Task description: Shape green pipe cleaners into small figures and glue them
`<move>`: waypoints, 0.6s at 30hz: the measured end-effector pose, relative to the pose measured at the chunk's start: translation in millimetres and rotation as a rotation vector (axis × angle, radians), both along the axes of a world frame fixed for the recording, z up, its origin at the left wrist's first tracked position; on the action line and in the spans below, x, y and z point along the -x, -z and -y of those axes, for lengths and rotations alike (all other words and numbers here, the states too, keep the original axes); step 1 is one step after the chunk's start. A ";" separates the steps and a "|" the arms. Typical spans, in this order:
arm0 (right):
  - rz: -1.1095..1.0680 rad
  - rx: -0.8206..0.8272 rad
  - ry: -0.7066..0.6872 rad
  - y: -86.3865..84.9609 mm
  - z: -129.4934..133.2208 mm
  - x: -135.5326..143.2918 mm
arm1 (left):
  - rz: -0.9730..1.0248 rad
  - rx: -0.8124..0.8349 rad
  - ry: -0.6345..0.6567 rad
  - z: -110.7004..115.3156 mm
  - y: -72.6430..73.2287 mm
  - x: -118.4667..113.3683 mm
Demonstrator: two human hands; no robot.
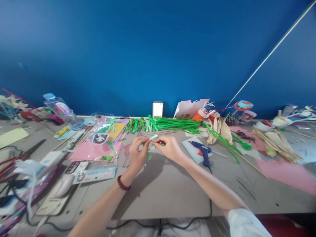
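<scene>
I hold a pale green strip (153,137) between both hands above the middle of the counter (163,187). My left hand (138,152) pinches its near end, fingers closed narrow on it, a dark bead bracelet (123,184) on that wrist. My right hand (168,147) grips the same strip from the other side, fingertips pressed together on it, so the 2 hands nearly touch. A small green piece (149,155) hangs just below my left fingers. Behind my hands lies a row of green pipe-cleaner stems (168,124). A blue glue gun (202,151) rests just right of my right hand. Scissors (32,149) lie well apart, far left.
</scene>
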State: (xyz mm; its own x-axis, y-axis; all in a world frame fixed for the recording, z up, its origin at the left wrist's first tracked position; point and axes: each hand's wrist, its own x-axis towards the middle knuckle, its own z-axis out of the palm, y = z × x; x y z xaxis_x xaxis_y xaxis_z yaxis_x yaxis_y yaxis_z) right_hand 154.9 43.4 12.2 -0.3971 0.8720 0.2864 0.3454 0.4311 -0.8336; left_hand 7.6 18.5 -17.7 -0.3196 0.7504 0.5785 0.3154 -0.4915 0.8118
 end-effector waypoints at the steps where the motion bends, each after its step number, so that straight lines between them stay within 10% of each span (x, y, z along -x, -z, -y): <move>1: 0.055 -0.071 0.024 0.0 2.6 0.9 | 0.025 0.016 0.003 -1.4 0.5 0.6; 18: 0.433 -0.355 0.201 -8.4 4.3 -5.1 | 0.082 0.120 0.187 -8.0 1.0 1.7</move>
State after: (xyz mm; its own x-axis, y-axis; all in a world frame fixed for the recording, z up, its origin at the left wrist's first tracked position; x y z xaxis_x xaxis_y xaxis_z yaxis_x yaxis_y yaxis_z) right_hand 160.0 39.0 20.6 -0.3795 0.8227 0.4233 0.7255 0.5485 -0.4156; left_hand 5.9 26.5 -18.7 -0.2106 0.8630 0.4591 0.1588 -0.4332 0.8872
